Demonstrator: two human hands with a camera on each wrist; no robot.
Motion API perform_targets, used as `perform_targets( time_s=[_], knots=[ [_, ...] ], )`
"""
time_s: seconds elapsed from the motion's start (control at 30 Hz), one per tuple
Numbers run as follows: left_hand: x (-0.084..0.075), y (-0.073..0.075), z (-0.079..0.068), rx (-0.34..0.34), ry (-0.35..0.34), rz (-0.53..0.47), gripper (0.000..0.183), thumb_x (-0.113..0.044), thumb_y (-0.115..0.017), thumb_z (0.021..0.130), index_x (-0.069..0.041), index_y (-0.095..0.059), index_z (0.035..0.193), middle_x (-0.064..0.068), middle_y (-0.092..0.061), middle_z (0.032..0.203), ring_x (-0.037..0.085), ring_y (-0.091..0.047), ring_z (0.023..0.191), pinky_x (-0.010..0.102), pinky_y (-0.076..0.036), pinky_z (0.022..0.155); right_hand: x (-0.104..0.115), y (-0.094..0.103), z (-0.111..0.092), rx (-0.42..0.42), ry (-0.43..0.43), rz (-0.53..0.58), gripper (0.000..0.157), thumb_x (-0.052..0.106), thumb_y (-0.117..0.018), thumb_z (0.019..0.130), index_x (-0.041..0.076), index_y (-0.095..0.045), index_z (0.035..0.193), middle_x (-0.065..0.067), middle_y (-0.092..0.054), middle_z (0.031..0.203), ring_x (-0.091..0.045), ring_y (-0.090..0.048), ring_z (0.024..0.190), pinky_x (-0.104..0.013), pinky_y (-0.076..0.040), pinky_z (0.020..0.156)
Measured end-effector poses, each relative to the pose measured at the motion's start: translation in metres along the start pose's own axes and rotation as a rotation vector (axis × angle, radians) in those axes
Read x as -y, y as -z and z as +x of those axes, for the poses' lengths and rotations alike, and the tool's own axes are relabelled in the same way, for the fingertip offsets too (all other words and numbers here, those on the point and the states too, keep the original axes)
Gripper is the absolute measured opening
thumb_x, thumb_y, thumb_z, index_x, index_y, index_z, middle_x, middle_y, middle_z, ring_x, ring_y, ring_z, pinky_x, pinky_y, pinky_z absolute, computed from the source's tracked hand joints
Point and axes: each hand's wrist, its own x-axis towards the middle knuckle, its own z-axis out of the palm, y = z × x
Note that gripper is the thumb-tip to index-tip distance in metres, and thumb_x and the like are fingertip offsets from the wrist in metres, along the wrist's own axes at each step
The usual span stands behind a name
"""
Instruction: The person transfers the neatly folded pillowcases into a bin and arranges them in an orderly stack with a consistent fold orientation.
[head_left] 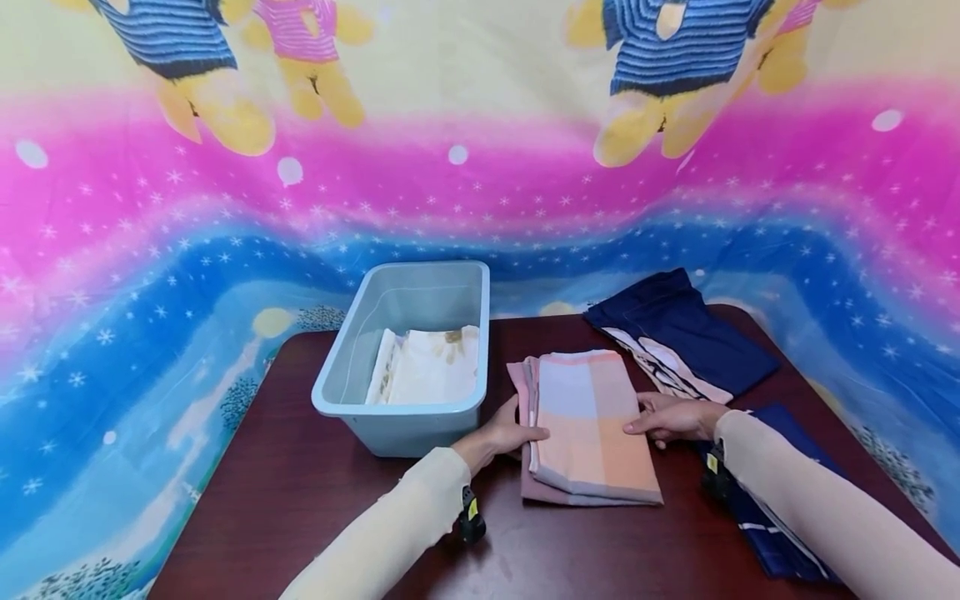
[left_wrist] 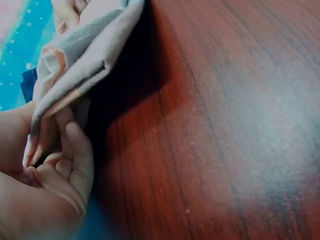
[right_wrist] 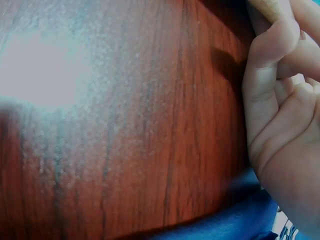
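Note:
Between both hands is a folded plaid cloth (head_left: pixel 588 421) in peach, pink, white and grey, held just over the dark wooden table. My left hand (head_left: pixel 501 433) grips its left edge, thumb on top. In the left wrist view the layered folds of the cloth (left_wrist: pixel 82 65) pass between the thumb and the curled fingers of the left hand (left_wrist: pixel 55 185). On the opposite edge, my right hand (head_left: pixel 671 417) pinches the cloth between thumb and fingers. The right wrist view shows the right hand (right_wrist: pixel 285 120) with bent fingers, and only a sliver of cloth at the top.
A light blue-grey plastic bin (head_left: pixel 408 409) stands left of the cloth, with a folded white patterned cloth (head_left: pixel 431 367) inside. Dark navy folded fabric (head_left: pixel 693 333) lies at the back right. Another navy piece (head_left: pixel 772 533) lies partly under my right forearm. A printed curtain (head_left: pixel 465 192) hangs behind the table (head_left: pixel 247 517).

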Motion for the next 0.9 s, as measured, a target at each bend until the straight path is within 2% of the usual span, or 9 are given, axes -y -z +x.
perform_targets(
  time_s=[0.03, 0.1, 0.23, 0.3, 0.47, 0.7, 0.9],
  knots=[
    [0.0001, 0.0003, 0.0001, 0.001, -0.010, 0.002, 0.075, -0.012, -0.077, 0.086, -0.004, -0.040, 0.150, 0.018, -0.058, 0.138, 0.027, -0.060, 0.121, 0.043, -0.051, 0.102, 0.0003, -0.0003, 0.0002, -0.005, 0.004, -0.005, 0.055, 0.022, -0.068, 0.097, -0.004, -0.038, 0.134, 0.008, -0.051, 0.062, -0.007, -0.039, 0.047, -0.027, -0.050, 0.059],
    [-0.0004, 0.0006, -0.0001, 0.007, -0.020, 0.004, 0.079, -0.012, -0.076, 0.087, -0.006, -0.035, 0.153, 0.018, -0.053, 0.145, 0.028, -0.055, 0.128, 0.046, -0.047, 0.108, 0.0003, -0.0005, 0.0004, -0.014, 0.006, -0.012, 0.055, 0.023, -0.068, 0.097, -0.004, -0.038, 0.134, 0.009, -0.047, 0.060, -0.007, -0.039, 0.047, -0.027, -0.051, 0.059],
    [-0.0004, 0.0013, -0.0010, 0.028, -0.037, -0.017, 0.087, -0.010, -0.074, 0.088, -0.008, -0.025, 0.159, 0.019, -0.047, 0.150, 0.030, -0.054, 0.128, 0.047, -0.050, 0.103, 0.0003, -0.0003, 0.0000, -0.032, 0.001, -0.020, 0.057, 0.024, -0.068, 0.097, -0.004, -0.036, 0.135, 0.009, -0.046, 0.058, -0.007, -0.040, 0.046, -0.028, -0.052, 0.059],
    [0.0005, 0.0018, -0.0025, 0.029, -0.036, -0.021, 0.090, -0.011, -0.074, 0.088, -0.009, -0.021, 0.160, 0.019, -0.045, 0.152, 0.030, -0.052, 0.130, 0.047, -0.049, 0.105, 0.0003, -0.0005, 0.0001, -0.031, 0.005, -0.018, 0.056, 0.024, -0.067, 0.098, -0.004, -0.037, 0.135, 0.009, -0.047, 0.058, -0.006, -0.039, 0.046, -0.028, -0.052, 0.059],
    [0.0054, 0.0011, -0.0057, 0.029, -0.056, -0.014, 0.091, -0.013, -0.075, 0.088, -0.009, -0.021, 0.160, 0.017, -0.043, 0.155, 0.030, -0.045, 0.139, 0.049, -0.037, 0.116, -0.0020, -0.0018, 0.0008, -0.006, 0.008, 0.004, 0.055, 0.022, -0.067, 0.098, -0.004, -0.037, 0.136, 0.010, -0.049, 0.058, -0.005, -0.036, 0.044, -0.028, -0.053, 0.060],
    [0.0048, 0.0010, -0.0061, 0.026, -0.075, -0.005, 0.090, -0.013, -0.074, 0.089, -0.009, -0.021, 0.160, 0.018, -0.044, 0.153, 0.030, -0.048, 0.135, 0.050, -0.041, 0.113, -0.0014, -0.0009, 0.0003, -0.033, 0.002, -0.002, 0.054, 0.023, -0.068, 0.097, -0.004, -0.038, 0.133, 0.010, -0.047, 0.056, -0.005, -0.034, 0.043, -0.028, -0.053, 0.060],
    [0.0062, -0.0010, -0.0049, 0.009, -0.074, -0.001, 0.089, -0.013, -0.074, 0.088, -0.008, -0.022, 0.160, 0.017, -0.046, 0.152, 0.028, -0.046, 0.136, 0.048, -0.037, 0.116, -0.0015, -0.0012, -0.0017, -0.013, 0.011, 0.001, 0.055, 0.024, -0.067, 0.098, -0.004, -0.038, 0.135, 0.009, -0.050, 0.058, -0.005, -0.035, 0.045, -0.028, -0.054, 0.061]
  ],
)
